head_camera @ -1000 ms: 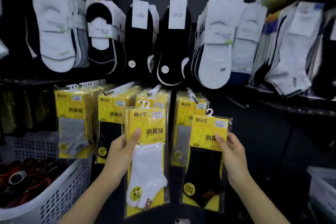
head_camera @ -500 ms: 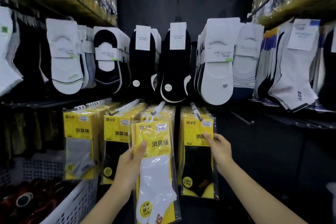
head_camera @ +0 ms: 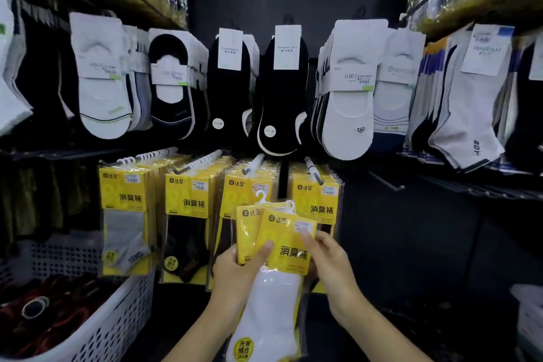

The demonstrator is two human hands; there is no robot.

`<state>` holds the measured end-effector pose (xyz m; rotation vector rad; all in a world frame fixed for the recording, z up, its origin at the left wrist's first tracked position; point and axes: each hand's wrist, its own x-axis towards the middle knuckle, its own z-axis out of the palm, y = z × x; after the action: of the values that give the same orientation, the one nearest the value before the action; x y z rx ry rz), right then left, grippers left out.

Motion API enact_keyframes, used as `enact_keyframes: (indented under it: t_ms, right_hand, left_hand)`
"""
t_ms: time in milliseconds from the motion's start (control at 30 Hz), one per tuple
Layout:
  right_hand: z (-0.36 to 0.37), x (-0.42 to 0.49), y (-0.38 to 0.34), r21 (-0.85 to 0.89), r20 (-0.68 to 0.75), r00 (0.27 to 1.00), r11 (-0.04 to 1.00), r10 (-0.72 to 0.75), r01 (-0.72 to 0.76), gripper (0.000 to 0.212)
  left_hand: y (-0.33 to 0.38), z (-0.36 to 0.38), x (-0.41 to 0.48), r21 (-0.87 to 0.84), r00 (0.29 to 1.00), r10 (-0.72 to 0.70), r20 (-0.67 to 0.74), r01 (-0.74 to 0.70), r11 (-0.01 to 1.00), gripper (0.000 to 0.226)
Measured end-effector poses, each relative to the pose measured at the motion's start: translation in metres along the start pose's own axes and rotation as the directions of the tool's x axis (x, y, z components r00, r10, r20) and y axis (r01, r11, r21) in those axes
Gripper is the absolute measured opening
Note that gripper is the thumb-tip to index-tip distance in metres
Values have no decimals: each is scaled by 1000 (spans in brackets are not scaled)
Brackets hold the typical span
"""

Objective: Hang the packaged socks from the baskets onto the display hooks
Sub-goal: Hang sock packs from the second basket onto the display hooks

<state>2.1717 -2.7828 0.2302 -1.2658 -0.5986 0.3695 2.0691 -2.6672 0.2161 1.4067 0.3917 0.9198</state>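
Left hand: the left hand grips from the left side, its thumb laid across the yellow card of the front pack, the other fingers out of sight behind.
Right hand: the right hand pinches the right edge of the same card, thumb on the front just under the price sticker.
Front pack: held in the air between both hands, tilted a little to the right, white socks showing through the clear lower half, which hangs down between the wrists.
Second pack: tucked behind the front one in the left hand's hold, only its top left corner showing.
Pack hangers: a small white plastic hanger sticks up from each held pack; neither is on a hook.
Display hooks: four hooks jut out just above the hands, the nearest one up and to the right, all loaded with yellow packs.
Hung packs: grey socks on the far left, black ones next, then two stacks partly hidden behind the held packs.
Row above: white and black no-show socks on card bands.
Basket: a white perforated basket at lower left, holding dark red and black goods I cannot make out.
Far right: another white basket, blurred, at the edge.
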Motion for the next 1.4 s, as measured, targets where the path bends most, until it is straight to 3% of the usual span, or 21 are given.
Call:
enact_keyframes:
  t_ms: [133,200,367,533,700,800,933,1033,1100,1167,1233,1300,1400]
  right_hand:
    - [-7,-4,-4,73,-52,999,997,-12,15,20]
    - [-18,1,-8,99,-128,992,995,10,3,16]
    - [-44,24,-27,-12,-284,954,995,-93,94,12]
    - [-44,50,-44,-95,-177,963,977,-205,190,11]
    - [-35,71,-35,-115,-113,977,979,-179,166,11]
    - [-34,83,-22,-132,-215,966,984,-143,116,10]
    - [-39,90,-7,-243,-477,870,970,-126,7,26]
    - [-42,79,3,-335,-532,829,942,-171,-20,27]
    - [-43,64,9,-364,-507,832,931,-227,32,28]
    - [-37,46,9,-333,-409,879,937,-243,104,23]
    - [-27,26,8,-260,-208,962,958,-176,119,21]
    - [-17,9,4,-195,-4,997,978,-82,80,21]
    - [-14,-3,2,-96,56,998,994,-38,44,15]
  left_hand:
    - [-3,11,-2,-13,999,25,26,-25,1000,36]
    - [-3,9,0,17,999,47,-10,-47,999,47]
    - [4,-9,11,88,992,113,-56,-108,990,17]
    - [16,-20,15,126,984,162,-78,-151,980,32]
    - [14,-21,15,149,983,161,-92,-146,978,44]
    - [14,-19,14,137,983,164,-86,-151,979,37]
    - [16,-13,10,126,981,188,-48,-181,975,36]
    - [14,-10,8,125,983,181,-26,-176,976,27]
    - [9,-9,6,120,989,151,-9,-149,982,19]
    - [2,-8,6,118,992,123,8,-123,985,22]
    - [-2,-1,4,129,994,109,25,-112,985,26]
    - [-3,10,2,104,992,111,69,-117,988,25]
    - [-5,26,0,92,988,105,115,-116,989,28]
